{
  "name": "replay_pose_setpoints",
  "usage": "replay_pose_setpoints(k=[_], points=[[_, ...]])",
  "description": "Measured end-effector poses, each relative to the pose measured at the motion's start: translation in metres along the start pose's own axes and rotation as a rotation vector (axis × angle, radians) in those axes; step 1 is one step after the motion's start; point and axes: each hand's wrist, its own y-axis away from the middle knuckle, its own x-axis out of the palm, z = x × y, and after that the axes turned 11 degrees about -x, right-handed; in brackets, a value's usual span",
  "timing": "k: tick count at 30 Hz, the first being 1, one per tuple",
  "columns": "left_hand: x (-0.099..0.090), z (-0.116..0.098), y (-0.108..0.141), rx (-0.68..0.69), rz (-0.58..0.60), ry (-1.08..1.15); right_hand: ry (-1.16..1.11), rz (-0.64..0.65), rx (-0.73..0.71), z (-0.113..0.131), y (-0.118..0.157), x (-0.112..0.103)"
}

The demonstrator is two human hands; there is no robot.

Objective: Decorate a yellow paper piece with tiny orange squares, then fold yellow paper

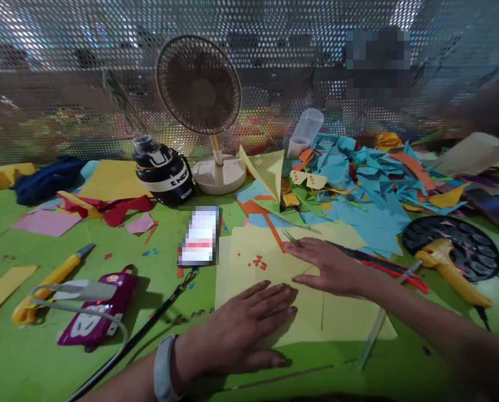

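My left hand (253, 326) lies flat, palm down, on the lower left of a pale yellow paper sheet (350, 321), fingers stretched out. My right hand (327, 265) rests on the same sheet farther up, thumb apart from the fingers. Thin tweezers (291, 237) stick out from under its fingers, prongs pointing left; most of their length is hidden. Several tiny orange paper bits (258, 261) are scattered on the sheet, left of the tweezers and above my left hand. An orange paper strip (276, 231) reaches down to the right fingertips.
Behind stand a fan (199, 89), a black bottle (164, 176) and heaped blue paper scraps (337, 162). A phone (199, 237) lies left of the sheet, near a yellow cutter (60, 277) and purple power bank (100, 307). Rightward are a glue gun (452, 268) and black round tray (479, 245).
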Motion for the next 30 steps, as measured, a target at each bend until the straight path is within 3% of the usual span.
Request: replay_pose_setpoints(k=[6, 11, 14, 20, 22, 24, 27, 30], points=[[-0.006, -0.003, 0.001, -0.019, -0.053, -0.010, 0.077, -0.053, 0.114, -0.005, 0.000, -0.005], [-0.010, -0.007, 0.001, -0.050, -0.119, 0.045, -0.045, -0.006, -0.063, 0.026, 0.005, -0.010], [-0.008, -0.006, 0.001, -0.063, -0.130, 0.028, -0.002, 0.050, -0.163, 0.036, 0.005, -0.009], [-0.005, -0.004, 0.000, -0.064, -0.151, 0.018, 0.082, 0.083, -0.148, 0.036, 0.001, 0.007], [-0.006, -0.005, 0.000, -0.059, -0.160, 0.015, 0.039, 0.082, -0.119, 0.037, 0.000, 0.003], [-0.006, -0.005, -0.001, -0.050, -0.171, 0.015, -0.097, 0.110, -0.060, 0.034, 0.001, -0.015], [-0.007, -0.005, -0.002, -0.049, -0.172, 0.010, -0.312, 0.164, 0.113, 0.011, 0.014, -0.063], [-0.007, -0.005, -0.002, -0.044, -0.195, 0.002, -0.136, 0.088, 0.340, -0.026, 0.036, -0.107]])
